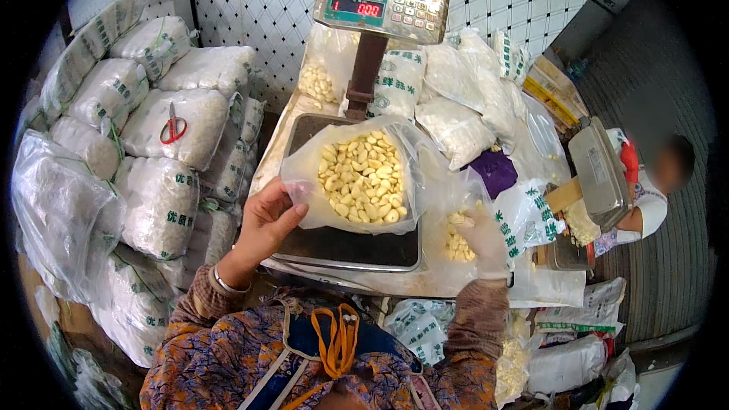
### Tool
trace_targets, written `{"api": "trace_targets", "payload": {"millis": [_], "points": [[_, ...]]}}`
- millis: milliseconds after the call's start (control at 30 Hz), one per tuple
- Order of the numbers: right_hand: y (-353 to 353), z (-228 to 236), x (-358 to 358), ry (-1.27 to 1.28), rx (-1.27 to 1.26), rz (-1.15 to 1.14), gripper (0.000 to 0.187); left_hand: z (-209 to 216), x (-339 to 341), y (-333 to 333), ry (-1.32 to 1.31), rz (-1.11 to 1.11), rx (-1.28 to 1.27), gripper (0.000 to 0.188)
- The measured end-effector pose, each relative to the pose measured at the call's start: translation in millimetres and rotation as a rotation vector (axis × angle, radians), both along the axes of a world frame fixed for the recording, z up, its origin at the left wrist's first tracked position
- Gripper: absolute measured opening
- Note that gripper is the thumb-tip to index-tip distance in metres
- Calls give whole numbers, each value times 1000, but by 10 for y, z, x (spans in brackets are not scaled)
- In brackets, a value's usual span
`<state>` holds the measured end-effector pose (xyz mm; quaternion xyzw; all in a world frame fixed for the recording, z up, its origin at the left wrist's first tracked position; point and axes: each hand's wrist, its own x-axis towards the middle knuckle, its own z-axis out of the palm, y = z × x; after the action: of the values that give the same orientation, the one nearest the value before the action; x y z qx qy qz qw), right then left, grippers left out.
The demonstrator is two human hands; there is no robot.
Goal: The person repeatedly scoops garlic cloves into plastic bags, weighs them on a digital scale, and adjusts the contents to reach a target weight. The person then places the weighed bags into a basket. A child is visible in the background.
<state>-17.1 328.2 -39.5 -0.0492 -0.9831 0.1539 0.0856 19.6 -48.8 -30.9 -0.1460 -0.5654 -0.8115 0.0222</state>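
Observation:
A clear plastic bag (301, 153) of peeled garlic cloves (364, 182) lies open on the dark platform of a weighing scale (349, 247). My left hand (272, 216) pinches the left rim of this bag between thumb and fingers. To the right, my right hand (487, 241) looks pale, as if under thin plastic, and reaches to a smaller heap of cloves (457, 249) beside the platform. Its fingers are blurred, so whether it grips any cloves is unclear. The scale's display head (382, 0) stands on a post behind the bag, its red digits lit.
White filled sacks (159, 212) are stacked at the left, with red-handled scissors (174, 125) on top. More packed bags (456, 133) and a purple cloth (493, 171) lie behind and right of the scale. Another person (649, 201) is at the far right by a metal tray (601, 171).

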Motion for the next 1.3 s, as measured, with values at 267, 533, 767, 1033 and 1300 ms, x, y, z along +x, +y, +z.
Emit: {"api": "trace_targets", "payload": {"millis": [267,533,767,1033,1300], "points": [[-1750,501,-361,182,-14,648,59,-94,-21,-34,45,51,-45,14],[-2102,-356,-867,-74,-127,477,51,-174,8,-78,53,66,-53,10],[-1888,503,-619,31,-589,438,38,-160,7,-148,59,59,-43,9],[-399,414,183,454,-1131,128,38,-214,-16,-153,54,90,-186,12],[44,-243,255,31,93,18,50,-195,-7,-192,59,215,-360,11]]}}
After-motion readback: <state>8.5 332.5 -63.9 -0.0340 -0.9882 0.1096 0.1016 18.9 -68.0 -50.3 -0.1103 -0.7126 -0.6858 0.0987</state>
